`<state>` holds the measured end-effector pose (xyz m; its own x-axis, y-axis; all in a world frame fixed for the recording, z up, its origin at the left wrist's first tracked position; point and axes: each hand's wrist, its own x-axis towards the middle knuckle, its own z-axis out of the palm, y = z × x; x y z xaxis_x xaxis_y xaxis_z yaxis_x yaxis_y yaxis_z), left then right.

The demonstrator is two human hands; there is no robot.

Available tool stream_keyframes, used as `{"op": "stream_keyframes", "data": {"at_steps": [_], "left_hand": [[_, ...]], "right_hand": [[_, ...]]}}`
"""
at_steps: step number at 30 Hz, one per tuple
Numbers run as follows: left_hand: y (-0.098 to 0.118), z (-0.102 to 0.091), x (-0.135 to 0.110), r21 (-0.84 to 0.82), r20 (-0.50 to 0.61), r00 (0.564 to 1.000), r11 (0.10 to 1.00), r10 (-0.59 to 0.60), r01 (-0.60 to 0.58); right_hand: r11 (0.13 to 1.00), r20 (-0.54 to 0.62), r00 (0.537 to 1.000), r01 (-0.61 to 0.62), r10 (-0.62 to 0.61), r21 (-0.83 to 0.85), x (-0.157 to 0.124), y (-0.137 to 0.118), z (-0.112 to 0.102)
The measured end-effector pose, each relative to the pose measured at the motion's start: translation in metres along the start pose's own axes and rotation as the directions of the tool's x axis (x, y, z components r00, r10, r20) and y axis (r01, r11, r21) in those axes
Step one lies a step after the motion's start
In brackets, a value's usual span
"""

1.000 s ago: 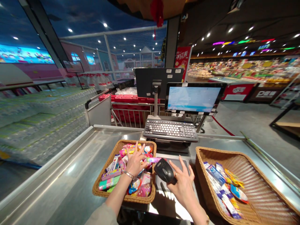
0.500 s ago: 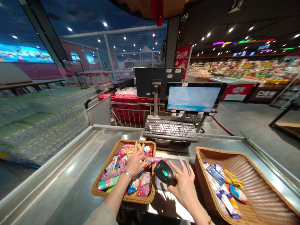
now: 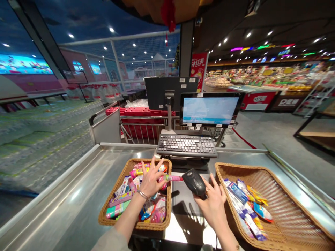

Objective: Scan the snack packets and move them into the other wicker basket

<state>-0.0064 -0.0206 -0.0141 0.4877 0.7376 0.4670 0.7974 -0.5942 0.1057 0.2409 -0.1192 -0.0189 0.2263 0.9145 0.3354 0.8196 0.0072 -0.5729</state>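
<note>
My left hand (image 3: 152, 179) is over the left wicker basket (image 3: 102, 215), which is full of colourful packaged sweets. Between thumb and finger it pinches a slim pink-and-green candy tube (image 3: 172, 178) that sticks out to the right past the basket's rim. My right hand (image 3: 213, 202) grips a black barcode scanner (image 3: 194, 182), its fingers partly hidden behind it. The scanner's head is close to the pink end of the tube; I cannot tell whether they touch. To the right, a larger wicker basket (image 3: 290, 209) holds several wrapped snacks (image 3: 246, 205) along its left side.
Beyond the baskets stand a keyboard (image 3: 187, 144), a lit monitor (image 3: 209, 109) and a second screen (image 3: 170, 92) facing away. A metal rim (image 3: 52, 188) edges the steel counter. Red-trimmed trolleys (image 3: 141, 125) are behind it, with stacked bottle packs (image 3: 47, 146) at left.
The scanner has turned and shifted right relative to the keyboard, and its green light no longer shows. My left hand still pinches the tube over the basket. The view has swung slightly right.
</note>
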Motion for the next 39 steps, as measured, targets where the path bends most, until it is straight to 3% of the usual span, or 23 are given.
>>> {"op": "stream_keyframes", "data": {"at_steps": [12, 20, 28, 39], "left_hand": [[0.021, -0.003, 0.033, -0.032, -0.039, 0.993, 0.993, 0.113, -0.115], [0.045, -0.007, 0.061, -0.057, -0.077, 0.971, 0.972, 0.225, -0.229], [0.078, -0.005, 0.090, -0.113, -0.123, 0.930, 0.926, 0.346, -0.360], [0.143, 0.015, 0.122, -0.180, -0.227, 0.866, 0.855, 0.445, -0.486]], "right_hand": [[0.998, -0.185, 0.981, -0.063, 0.057, -0.026, -0.001, 0.027, -0.013], [0.985, -0.300, 0.941, -0.173, 0.159, -0.021, -0.004, 0.044, -0.026], [0.969, -0.474, 0.855, -0.245, 0.210, -0.014, -0.010, 0.069, -0.049], [0.896, -0.636, 0.660, -0.428, 0.400, 0.118, -0.032, 0.114, -0.082]]}}
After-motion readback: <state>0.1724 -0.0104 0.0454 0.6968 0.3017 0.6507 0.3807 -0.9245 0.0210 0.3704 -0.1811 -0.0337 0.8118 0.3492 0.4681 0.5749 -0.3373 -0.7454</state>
